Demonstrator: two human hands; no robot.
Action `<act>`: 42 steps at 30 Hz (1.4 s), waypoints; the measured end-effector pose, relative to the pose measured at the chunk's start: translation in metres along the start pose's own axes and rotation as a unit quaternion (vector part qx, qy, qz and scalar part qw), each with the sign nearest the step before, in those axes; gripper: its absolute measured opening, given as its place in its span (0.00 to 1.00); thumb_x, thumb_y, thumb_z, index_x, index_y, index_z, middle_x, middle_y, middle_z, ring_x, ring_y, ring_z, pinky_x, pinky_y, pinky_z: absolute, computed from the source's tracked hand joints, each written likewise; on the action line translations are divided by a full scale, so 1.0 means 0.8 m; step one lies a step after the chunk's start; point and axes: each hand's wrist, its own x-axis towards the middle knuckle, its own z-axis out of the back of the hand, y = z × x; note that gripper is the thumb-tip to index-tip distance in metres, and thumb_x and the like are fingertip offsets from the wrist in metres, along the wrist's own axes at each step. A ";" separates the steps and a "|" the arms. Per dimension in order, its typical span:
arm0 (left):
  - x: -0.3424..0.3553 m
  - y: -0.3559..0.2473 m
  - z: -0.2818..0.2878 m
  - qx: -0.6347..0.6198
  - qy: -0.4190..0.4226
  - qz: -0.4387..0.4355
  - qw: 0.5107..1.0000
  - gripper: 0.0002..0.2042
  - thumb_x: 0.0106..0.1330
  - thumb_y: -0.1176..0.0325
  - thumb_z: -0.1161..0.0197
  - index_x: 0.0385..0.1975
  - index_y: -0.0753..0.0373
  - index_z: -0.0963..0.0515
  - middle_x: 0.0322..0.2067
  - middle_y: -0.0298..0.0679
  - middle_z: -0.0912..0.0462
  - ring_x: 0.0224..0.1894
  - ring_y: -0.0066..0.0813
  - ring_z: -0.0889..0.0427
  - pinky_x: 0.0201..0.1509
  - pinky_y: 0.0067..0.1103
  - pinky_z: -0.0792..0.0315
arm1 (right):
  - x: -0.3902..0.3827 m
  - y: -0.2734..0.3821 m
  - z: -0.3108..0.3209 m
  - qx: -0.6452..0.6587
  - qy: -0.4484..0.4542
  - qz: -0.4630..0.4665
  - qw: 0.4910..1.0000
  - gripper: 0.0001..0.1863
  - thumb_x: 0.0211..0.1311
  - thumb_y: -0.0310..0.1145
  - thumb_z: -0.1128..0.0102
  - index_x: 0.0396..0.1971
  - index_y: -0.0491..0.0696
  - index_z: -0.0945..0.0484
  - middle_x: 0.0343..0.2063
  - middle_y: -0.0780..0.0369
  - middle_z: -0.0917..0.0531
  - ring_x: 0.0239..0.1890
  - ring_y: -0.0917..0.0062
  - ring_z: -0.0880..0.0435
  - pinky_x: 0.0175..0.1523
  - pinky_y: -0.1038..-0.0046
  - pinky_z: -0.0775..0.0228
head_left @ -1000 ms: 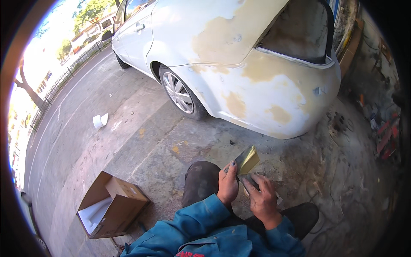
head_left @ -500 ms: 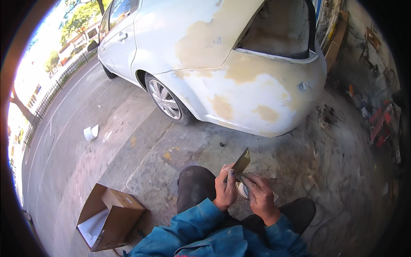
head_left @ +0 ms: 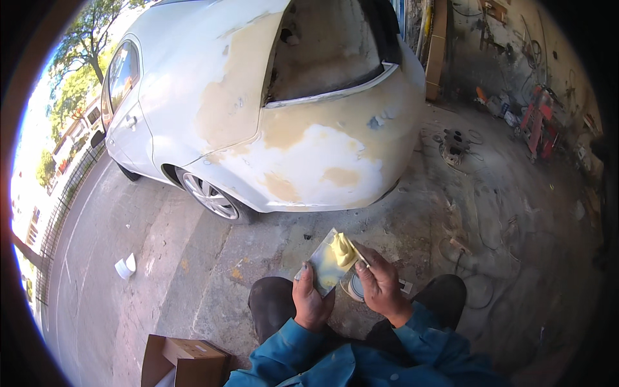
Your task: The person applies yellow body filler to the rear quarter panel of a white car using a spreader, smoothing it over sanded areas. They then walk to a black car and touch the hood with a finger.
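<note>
My left hand (head_left: 311, 302) grips a flat, thin plate (head_left: 320, 261) by its lower left edge, thumb on top. A creamy lump of yellow body filler (head_left: 342, 250) sits at the plate's upper right, with smears below it. Closed around a thin-edged spreader (head_left: 359, 253), my right hand (head_left: 383, 285) holds it against the right side of the lump. Below, between my knees, an open round can (head_left: 356, 287) is partly covered by my right hand. In front stands a white car (head_left: 316, 158), its rear corner patched with tan filler.
A cardboard box (head_left: 201, 366) sits low on the left, and a white curved piece (head_left: 125, 266) lies on the concrete floor. To the right are a dark metal part with holes (head_left: 455, 143), cables, and red equipment (head_left: 539, 122) by the wall.
The plate has turned from edge-on to face up, so the yellow filler shows. My hands sit slightly further apart. The whole view has swung to the right.
</note>
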 end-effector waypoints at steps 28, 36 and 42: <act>0.011 0.021 -0.027 0.519 0.128 -0.314 0.785 0.23 0.90 0.58 0.49 0.59 0.76 0.18 0.51 0.52 0.14 0.52 0.41 0.17 0.61 0.30 0.26 | -0.015 0.003 0.011 -0.128 -0.012 0.045 0.991 0.25 0.70 0.16 0.39 0.66 0.43 0.17 0.59 0.53 0.15 0.60 0.55 0.16 0.64 0.59 0.20; 0.025 0.011 -0.003 0.289 0.008 -0.140 0.947 0.26 0.89 0.53 0.47 0.65 0.74 0.23 0.58 0.46 0.14 0.60 0.39 0.15 0.67 0.31 0.24 | -0.017 -0.020 0.039 -0.076 0.067 0.031 0.994 0.22 0.69 0.17 0.37 0.61 0.44 0.14 0.55 0.54 0.12 0.57 0.56 0.13 0.63 0.59 0.19; 0.027 0.024 0.025 0.063 0.040 0.022 0.997 0.25 0.86 0.54 0.44 0.68 0.69 0.24 0.64 0.47 0.15 0.67 0.42 0.17 0.76 0.40 0.27 | 0.011 -0.024 0.029 0.199 -0.141 -0.142 0.959 0.22 0.88 0.30 0.47 0.75 0.42 0.24 0.49 0.67 0.14 0.44 0.90 0.24 0.49 0.83 0.29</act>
